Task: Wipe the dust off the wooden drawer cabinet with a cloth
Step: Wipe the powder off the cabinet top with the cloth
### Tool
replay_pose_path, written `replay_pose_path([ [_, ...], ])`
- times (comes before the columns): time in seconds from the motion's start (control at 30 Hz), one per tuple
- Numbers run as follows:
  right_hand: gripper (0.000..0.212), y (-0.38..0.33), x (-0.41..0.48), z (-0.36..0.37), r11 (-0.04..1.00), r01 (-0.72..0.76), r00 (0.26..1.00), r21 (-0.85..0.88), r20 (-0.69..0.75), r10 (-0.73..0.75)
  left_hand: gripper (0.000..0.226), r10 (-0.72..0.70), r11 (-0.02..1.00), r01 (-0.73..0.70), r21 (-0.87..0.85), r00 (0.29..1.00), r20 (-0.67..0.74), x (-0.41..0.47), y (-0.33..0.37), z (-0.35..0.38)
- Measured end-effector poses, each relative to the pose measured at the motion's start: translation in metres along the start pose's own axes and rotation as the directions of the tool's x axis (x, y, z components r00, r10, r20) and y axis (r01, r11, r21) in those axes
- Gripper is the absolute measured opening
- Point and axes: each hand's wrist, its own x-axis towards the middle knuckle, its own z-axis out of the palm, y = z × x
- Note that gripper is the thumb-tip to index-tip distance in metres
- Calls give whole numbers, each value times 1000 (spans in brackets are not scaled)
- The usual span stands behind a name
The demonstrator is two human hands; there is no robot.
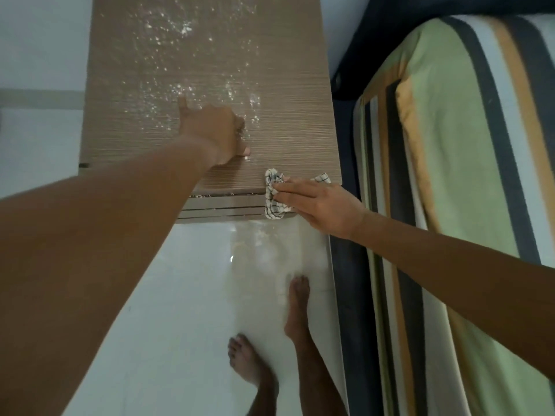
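Note:
The wooden drawer cabinet (288, 85) fills the upper middle, seen from above, its top speckled with white dust across the far and middle parts. My left hand (216, 130) rests flat on the top near the front, fingers spread, with nothing in it. My right hand (318, 202) presses a white cloth with dark check lines (274, 190) against the cabinet's front right edge, where the cloth hangs over the drawer fronts. Part of the cloth is hidden under my fingers.
A bed with a striped green, orange, grey and white cover (450, 205) stands close against the cabinet's right side. White glossy floor tiles (186, 295) lie below, dusted near the cabinet's foot, with my bare feet (297, 307) on them. A pale wall is at the left.

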Motion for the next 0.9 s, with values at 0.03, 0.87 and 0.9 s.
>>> replay_pose_path([
  [0.03, 37, -1, 0, -5, 1000, 6, 1000, 17, 4, -7, 60, -8, 1000, 8, 10, 1000, 15, 1, 2, -2],
  [0.87, 52, 278, 336, -107, 799, -522, 818, 298, -91, 568, 76, -181, 951, 199, -237, 979, 98, 140, -49, -82],
  [0.9, 53, 279, 338, -94, 797, -527, 821, 296, -67, 568, 75, -188, 950, 206, -234, 977, 99, 142, -49, -81],
])
